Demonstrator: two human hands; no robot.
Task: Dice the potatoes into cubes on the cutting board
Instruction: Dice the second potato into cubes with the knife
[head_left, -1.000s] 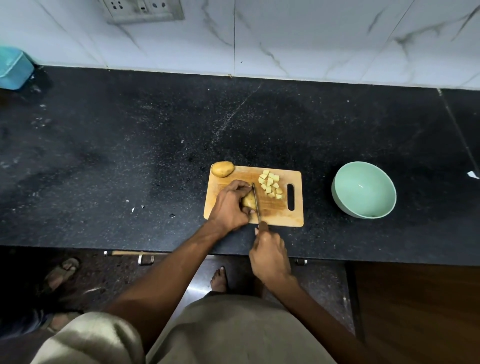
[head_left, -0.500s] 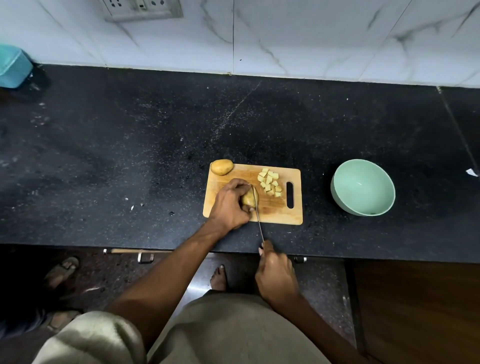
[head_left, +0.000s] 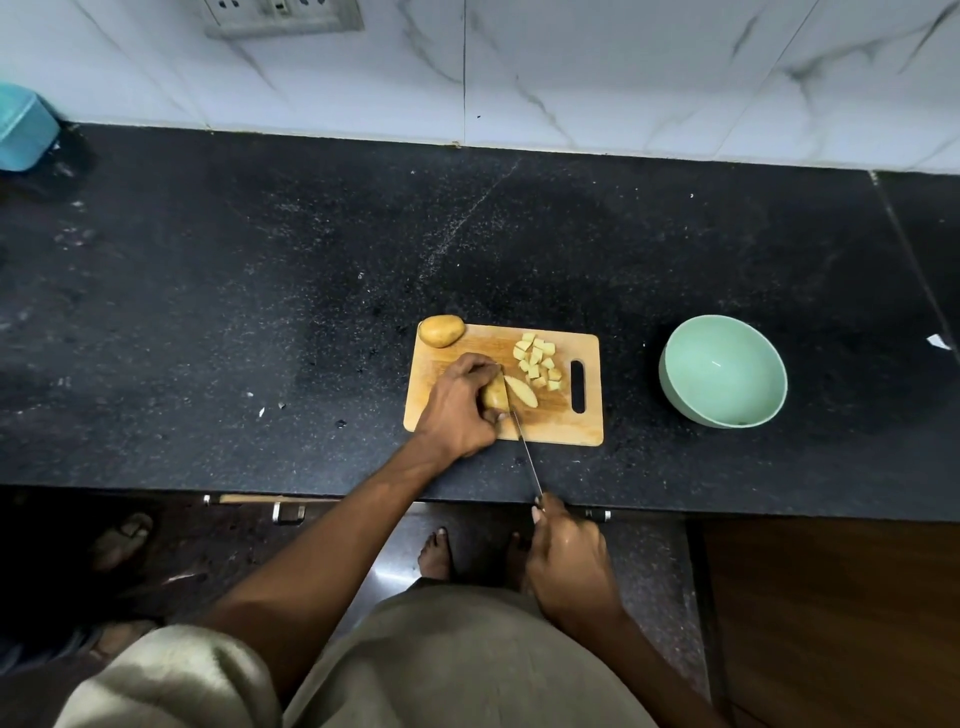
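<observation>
A wooden cutting board lies on the black counter. My left hand presses a partly cut potato onto the board. A freshly cut slice lies flat just right of it. My right hand grips the knife by its handle, below the counter's front edge, and the thin blade reaches up to the potato. A pile of several potato cubes sits near the board's handle slot. A whole potato rests on the board's far left corner.
A mint green bowl stands to the right of the board. A teal container sits at the far left by the marble wall. Small scraps dot the counter left of the board. Drawer handles show under the counter edge.
My right hand has drawn the knife back toward me, off the board to below the counter edge. A slice has come off the potato and fallen flat to its right.
</observation>
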